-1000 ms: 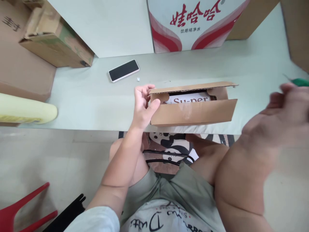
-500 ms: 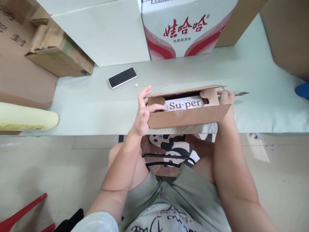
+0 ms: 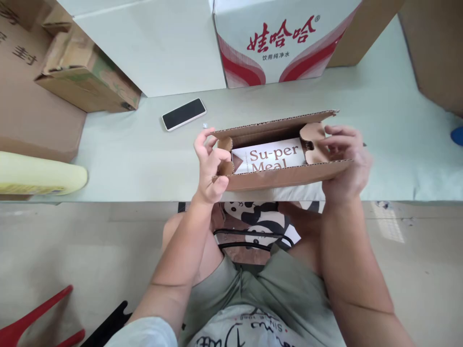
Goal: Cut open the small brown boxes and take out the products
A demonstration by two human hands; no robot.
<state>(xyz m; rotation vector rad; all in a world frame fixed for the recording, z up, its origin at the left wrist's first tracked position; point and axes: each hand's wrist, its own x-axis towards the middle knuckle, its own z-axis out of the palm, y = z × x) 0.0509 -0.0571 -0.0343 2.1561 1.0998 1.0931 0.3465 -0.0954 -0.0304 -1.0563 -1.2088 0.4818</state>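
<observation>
Sitting between the hands, left gripping, right too blurred to tell: open cardboard box.

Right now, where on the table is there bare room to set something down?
Bare tablecloth shows between the pale yellow cylinder and the left hand, nearer the person than the phone; also between the right hand and the blue object. Crowded: the open carton, a hand at each end, and the back, lined with boxes.
</observation>
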